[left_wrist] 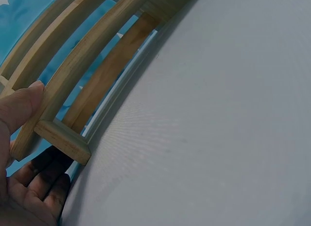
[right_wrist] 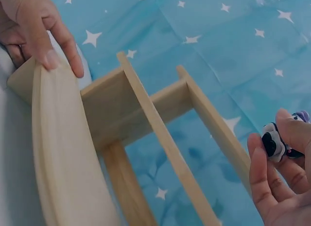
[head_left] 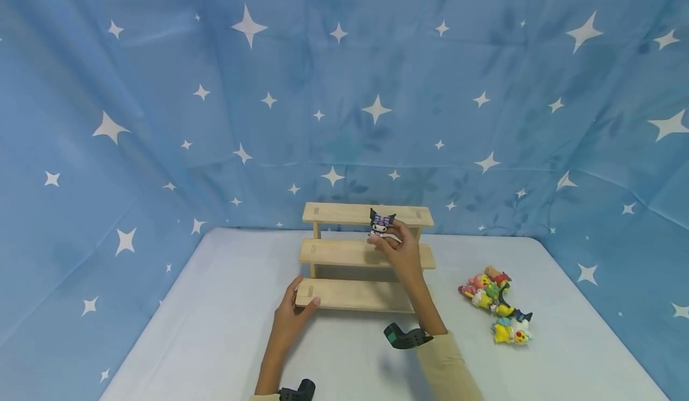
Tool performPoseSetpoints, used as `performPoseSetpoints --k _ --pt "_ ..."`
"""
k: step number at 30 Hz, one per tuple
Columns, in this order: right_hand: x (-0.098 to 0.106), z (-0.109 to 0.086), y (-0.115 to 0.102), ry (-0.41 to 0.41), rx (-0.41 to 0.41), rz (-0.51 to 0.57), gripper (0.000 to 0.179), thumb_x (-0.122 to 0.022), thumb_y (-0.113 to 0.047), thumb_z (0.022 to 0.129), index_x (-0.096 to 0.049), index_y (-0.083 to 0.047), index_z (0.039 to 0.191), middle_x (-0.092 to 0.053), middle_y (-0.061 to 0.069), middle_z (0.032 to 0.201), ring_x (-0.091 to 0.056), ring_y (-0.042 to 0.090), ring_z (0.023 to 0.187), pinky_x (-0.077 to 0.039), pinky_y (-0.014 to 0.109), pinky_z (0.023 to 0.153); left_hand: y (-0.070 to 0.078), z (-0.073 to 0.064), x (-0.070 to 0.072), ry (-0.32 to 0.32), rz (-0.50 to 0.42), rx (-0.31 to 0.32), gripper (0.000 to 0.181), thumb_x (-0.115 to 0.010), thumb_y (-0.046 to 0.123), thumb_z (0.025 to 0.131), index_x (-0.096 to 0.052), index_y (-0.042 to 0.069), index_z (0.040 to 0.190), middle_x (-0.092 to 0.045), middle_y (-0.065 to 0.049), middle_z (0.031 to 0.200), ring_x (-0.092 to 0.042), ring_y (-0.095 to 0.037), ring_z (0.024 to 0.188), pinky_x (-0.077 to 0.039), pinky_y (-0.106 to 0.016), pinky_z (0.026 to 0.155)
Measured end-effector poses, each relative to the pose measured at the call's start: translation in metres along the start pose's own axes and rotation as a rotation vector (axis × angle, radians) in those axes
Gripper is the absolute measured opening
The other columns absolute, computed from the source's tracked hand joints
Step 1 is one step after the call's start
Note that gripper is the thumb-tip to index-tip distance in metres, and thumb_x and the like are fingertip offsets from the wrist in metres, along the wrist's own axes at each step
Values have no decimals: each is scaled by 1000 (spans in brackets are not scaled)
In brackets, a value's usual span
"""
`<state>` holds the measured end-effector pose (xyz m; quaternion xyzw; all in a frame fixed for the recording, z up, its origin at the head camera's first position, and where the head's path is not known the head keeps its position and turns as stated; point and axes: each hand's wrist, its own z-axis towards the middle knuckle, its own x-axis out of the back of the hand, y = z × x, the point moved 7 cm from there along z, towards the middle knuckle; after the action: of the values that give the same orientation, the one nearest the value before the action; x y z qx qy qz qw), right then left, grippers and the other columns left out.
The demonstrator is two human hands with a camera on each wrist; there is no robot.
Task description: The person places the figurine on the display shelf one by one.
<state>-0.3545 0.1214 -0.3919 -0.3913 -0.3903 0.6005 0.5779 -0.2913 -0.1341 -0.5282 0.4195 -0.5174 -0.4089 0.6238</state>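
A three-tier wooden display shelf (head_left: pixel 355 294) stands on the white table. My left hand (head_left: pixel 290 320) grips the left end of its lowest board, thumb on top and fingers round the end. In the left wrist view the thumb (left_wrist: pixel 31 97) presses the board's edge. My right hand (head_left: pixel 401 251) pinches a small figurine (head_left: pixel 381 222) with black pointed ears, a white face and a purple bow. It is held up in front of the top and middle boards. In the right wrist view the figurine (right_wrist: pixel 274 142) sits between thumb and fingers, partly hidden by them.
To the right of the shelf lies a pile of small colourful figurines (head_left: pixel 492 293), several yellow, some red, green and black. A blue cloth with white stars (head_left: pixel 344 90) hangs behind and along both sides of the white table (head_left: pixel 226 281).
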Motion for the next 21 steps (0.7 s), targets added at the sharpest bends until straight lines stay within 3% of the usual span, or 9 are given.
performPoseSetpoints --k 5,12,21 --pt "-18 13 -5 -21 29 -49 54 -74 -8 87 -49 0 135 -63 24 114 -68 6 87 -58 21 77 2 -2 0 -1 11 -2 77 -69 42 89 -33 14 152 -49 -24 144 -49 -39 133 -38 -53 111" --pt "-42 25 -9 -43 36 -23 49 -74 -10 87 -52 0 130 -58 22 116 -65 19 97 -56 19 82 3 -1 1 -1 8 -6 77 -69 40 90 -32 12 152 -49 -24 144 -49 -40 132 -37 -53 112" --pt "-59 32 -13 -5 106 -121 44 -75 -9 86 -56 -1 125 -64 20 112 -67 32 97 -57 19 77 1 0 0 -2 5 -3 78 -70 41 89 -33 14 152 -52 -22 142 -52 -38 130 -39 -53 111"
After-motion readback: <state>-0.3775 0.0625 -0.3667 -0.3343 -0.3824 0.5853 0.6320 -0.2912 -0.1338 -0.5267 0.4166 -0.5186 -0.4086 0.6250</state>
